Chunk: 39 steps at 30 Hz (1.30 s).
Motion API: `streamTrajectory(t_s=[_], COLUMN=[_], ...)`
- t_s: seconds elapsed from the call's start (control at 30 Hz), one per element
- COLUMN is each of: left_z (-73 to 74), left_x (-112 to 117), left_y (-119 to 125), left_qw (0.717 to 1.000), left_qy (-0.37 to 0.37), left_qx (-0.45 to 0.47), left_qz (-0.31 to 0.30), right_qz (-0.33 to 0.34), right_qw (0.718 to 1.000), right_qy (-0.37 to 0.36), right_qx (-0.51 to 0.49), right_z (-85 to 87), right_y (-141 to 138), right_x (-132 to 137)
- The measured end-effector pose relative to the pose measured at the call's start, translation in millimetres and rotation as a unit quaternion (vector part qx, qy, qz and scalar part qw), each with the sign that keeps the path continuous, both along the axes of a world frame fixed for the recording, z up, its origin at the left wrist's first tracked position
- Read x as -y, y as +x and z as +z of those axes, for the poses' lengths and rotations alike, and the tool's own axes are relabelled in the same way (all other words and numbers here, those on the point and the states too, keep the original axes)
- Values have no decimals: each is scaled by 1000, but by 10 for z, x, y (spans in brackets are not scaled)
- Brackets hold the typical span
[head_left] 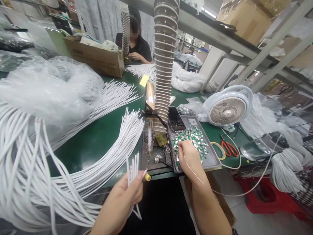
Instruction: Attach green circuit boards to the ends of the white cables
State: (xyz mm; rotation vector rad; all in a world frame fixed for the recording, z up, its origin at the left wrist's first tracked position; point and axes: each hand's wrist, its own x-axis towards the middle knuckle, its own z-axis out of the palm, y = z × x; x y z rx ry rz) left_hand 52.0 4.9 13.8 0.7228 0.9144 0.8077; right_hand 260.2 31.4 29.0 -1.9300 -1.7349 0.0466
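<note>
My left hand is closed round several white cables, their cut ends pointing up. A small yellow piece shows at its thumb; whether it is a finger cover I cannot tell. Over a grey tray, my right hand has its fingers pinched together at a heap of small green-and-silver circuit boards. What lies between those fingertips is hidden. A thin pale cord runs across the right wrist and off to the right. Between the hands stands a soldering fixture with a blob of solder near its base.
A ribbed duct hangs over the fixture. White cable bundles cover the left side. A phone rests on the tray; a fan and red-handled scissors are to the right. A co-worker sits opposite, behind a cardboard box.
</note>
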Motion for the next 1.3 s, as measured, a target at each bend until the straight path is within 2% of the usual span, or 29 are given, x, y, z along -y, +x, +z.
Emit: streamTrajectory(t_s=[0.1,0.17,0.3,0.4,0.57,0.63,0.87,1.1,1.3], left_z=[15,1,-105,-123,4,6,-133,-108,-75], left_x=[-3,0,-13,-36,-50,-36,-18,-17,-15], left_y=[12,14,-1,17,66,57,14,43,45], left_qw=[999,999,998,998,1000,999,990,979,976], left_qy=[0,-2,21,36,3,-4,88,135,142], left_qx=[-31,-38,-26,-22,-25,-33,-102,-150,-166], left_qz=[14,7,-46,-40,-16,-15,-28,-18,-27], right_qz=[82,125,199,233,242,243,234,229,218], right_qw=[990,979,953,939,929,926,921,917,917], right_qy=[83,94,114,112,100,99,121,124,125], right_qx=[-79,-128,-196,-229,-261,-270,-286,-301,-311], right_z=[33,53,36,-8,-65,-75,-79,-119,-149], right_y=[-85,-162,-321,-422,-545,-584,-651,-655,-658], right_x=[121,214,359,410,426,424,405,406,414])
